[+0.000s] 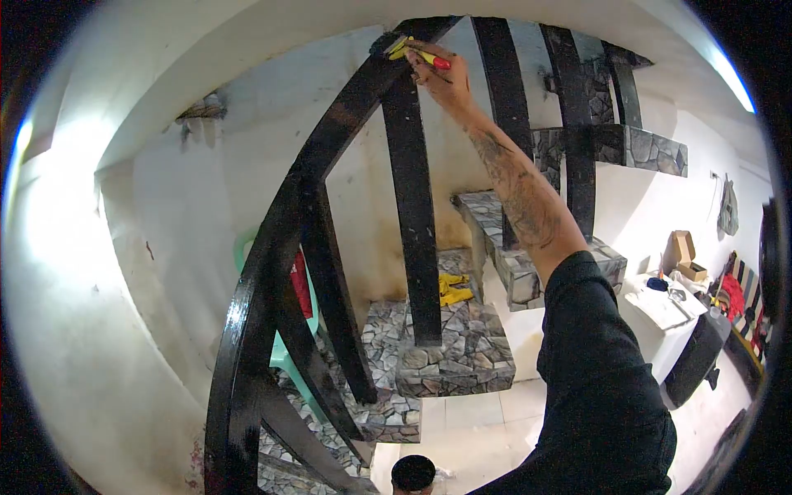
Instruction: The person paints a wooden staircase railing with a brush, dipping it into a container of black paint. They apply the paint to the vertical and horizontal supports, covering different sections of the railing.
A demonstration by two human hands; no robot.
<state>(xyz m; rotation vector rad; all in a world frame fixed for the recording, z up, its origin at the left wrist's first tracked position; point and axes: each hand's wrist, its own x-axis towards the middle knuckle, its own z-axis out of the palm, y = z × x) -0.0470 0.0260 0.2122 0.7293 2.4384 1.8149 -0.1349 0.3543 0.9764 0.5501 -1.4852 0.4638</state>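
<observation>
My right hand is raised to the upper part of a black stair handrail, its fingers closed around a paintbrush with a yellow and red handle. The bristle end touches the rail's dark surface. Black upright balusters run from the rail down to the stone-patterned steps. At the bottom edge shows a small round container with black in it; whatever supports it is cut off. My left hand does not show.
Stone-patterned steps climb to the right, with a yellow cloth on one. Behind the balusters stands a pale green plastic chair with something red on it. A white surface at right bears an open cardboard box.
</observation>
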